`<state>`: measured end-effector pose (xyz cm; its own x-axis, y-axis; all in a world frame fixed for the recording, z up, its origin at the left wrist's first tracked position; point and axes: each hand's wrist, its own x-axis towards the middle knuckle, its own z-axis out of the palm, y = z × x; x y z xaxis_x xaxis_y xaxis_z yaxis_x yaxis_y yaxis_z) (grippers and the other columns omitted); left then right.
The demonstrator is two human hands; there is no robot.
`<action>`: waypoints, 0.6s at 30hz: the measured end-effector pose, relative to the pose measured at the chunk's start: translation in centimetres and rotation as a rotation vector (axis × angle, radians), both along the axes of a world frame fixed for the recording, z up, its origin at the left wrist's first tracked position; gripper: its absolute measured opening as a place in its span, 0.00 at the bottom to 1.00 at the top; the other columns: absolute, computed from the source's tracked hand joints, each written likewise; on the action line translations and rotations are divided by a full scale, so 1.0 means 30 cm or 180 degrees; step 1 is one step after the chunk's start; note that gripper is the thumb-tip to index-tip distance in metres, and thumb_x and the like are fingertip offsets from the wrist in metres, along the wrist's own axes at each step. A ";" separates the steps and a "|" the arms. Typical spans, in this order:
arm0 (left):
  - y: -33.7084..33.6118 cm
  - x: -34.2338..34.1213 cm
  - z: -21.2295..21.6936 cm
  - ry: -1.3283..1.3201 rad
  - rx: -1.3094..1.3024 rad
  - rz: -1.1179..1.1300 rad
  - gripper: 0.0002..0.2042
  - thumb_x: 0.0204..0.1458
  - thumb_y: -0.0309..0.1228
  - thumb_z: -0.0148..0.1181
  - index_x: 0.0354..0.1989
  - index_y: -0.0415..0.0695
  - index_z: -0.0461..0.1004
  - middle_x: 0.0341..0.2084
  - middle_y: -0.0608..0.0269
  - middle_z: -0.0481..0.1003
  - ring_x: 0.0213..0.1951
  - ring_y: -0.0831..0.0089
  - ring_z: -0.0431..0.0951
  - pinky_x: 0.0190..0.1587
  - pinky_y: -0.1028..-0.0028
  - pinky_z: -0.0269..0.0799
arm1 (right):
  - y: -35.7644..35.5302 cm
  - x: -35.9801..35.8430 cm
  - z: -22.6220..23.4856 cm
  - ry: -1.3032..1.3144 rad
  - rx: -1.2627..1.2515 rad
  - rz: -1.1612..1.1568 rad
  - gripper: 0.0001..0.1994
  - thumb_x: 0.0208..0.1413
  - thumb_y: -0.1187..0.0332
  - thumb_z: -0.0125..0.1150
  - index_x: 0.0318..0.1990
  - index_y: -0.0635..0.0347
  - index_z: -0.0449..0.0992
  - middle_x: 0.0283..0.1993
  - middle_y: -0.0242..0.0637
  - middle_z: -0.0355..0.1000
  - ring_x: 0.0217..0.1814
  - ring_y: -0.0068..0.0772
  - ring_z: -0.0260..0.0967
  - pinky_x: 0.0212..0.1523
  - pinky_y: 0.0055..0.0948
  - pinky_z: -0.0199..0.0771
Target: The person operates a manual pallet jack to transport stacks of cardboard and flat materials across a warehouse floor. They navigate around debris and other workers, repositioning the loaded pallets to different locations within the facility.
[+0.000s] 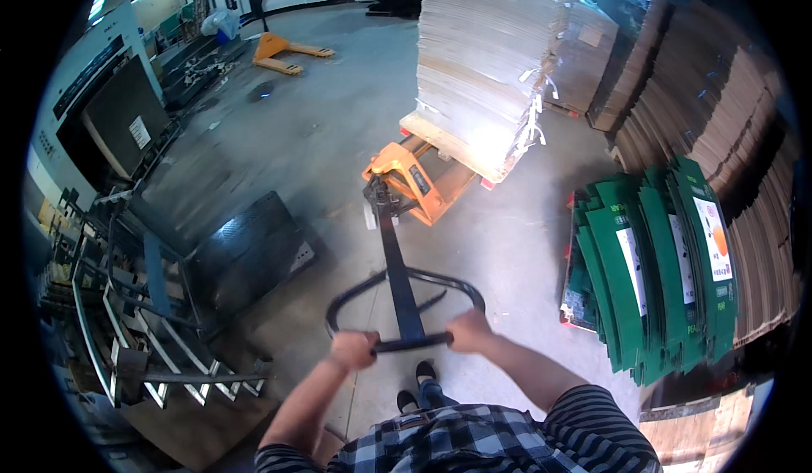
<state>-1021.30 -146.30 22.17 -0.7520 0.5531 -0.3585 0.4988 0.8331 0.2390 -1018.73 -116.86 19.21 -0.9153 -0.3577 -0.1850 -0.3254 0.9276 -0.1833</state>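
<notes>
Both my hands grip the black loop handle (404,295) of an orange pallet jack (414,184). My left hand (353,349) is wrapped round the near left corner of the loop, and my right hand (470,332) closes on its near right corner. The handle's bar runs away from me to the jack's orange body. Beyond it the forks pass under a wooden pallet (452,147), which bears a tall stack of flat cardboard sheets (486,59). White strips hang from the stack's right side.
Green printed carton blanks (651,274) stand in piles at right, before brown cardboard stacks (719,118). Left are a metal rack (161,346), a dark flat board (249,249) and a large machine (106,92). Another orange pallet jack (283,53) stands farther off on the concrete floor (330,105).
</notes>
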 end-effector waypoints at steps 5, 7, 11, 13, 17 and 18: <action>0.054 -0.258 0.359 0.2216 0.1235 0.0405 0.09 0.30 0.32 0.63 0.22 0.47 0.71 0.20 0.59 0.73 0.27 0.56 0.75 0.31 0.60 0.68 | 0.007 -0.315 0.424 0.0891 -0.0594 -0.0346 0.07 0.32 0.62 0.61 0.20 0.51 0.73 0.23 0.41 0.72 0.29 0.49 0.71 0.30 0.45 0.69; 0.071 -0.271 0.379 0.2507 0.1511 0.0458 0.10 0.27 0.32 0.65 0.17 0.46 0.68 0.18 0.58 0.72 0.26 0.54 0.74 0.29 0.60 0.66 | 0.002 -0.312 0.430 0.0976 -0.0683 -0.0492 0.08 0.32 0.61 0.62 0.20 0.51 0.73 0.23 0.41 0.72 0.30 0.48 0.71 0.30 0.45 0.69; -0.011 -0.020 0.054 0.2504 0.1184 0.0223 0.13 0.21 0.32 0.65 0.17 0.49 0.68 0.18 0.60 0.69 0.25 0.57 0.70 0.31 0.60 0.61 | -0.054 -0.008 0.072 0.0827 -0.0338 -0.0496 0.12 0.31 0.57 0.65 0.24 0.48 0.72 0.25 0.37 0.71 0.33 0.45 0.69 0.39 0.44 0.65; -0.071 0.151 -0.239 0.1934 0.0540 0.0197 0.05 0.31 0.28 0.56 0.20 0.49 0.70 0.20 0.60 0.71 0.26 0.56 0.71 0.34 0.60 0.63 | -0.099 0.179 -0.136 0.0820 -0.0422 -0.0361 0.10 0.33 0.61 0.63 0.25 0.50 0.73 0.26 0.39 0.72 0.35 0.46 0.70 0.42 0.44 0.65; -0.077 0.251 -0.349 0.0986 -0.0011 0.0049 0.08 0.37 0.30 0.56 0.29 0.49 0.74 0.27 0.59 0.76 0.37 0.59 0.75 0.42 0.61 0.67 | -0.119 0.195 -0.213 -0.0682 0.0108 -0.0052 0.09 0.35 0.65 0.61 0.29 0.51 0.77 0.30 0.40 0.75 0.38 0.47 0.73 0.41 0.44 0.70; -0.077 0.220 -0.306 0.0837 -0.0191 0.0082 0.09 0.37 0.30 0.56 0.30 0.49 0.74 0.28 0.59 0.75 0.36 0.58 0.76 0.42 0.62 0.67 | -0.123 0.163 -0.157 -0.0905 0.0235 0.0059 0.09 0.35 0.66 0.60 0.29 0.51 0.77 0.30 0.40 0.75 0.38 0.47 0.73 0.40 0.44 0.71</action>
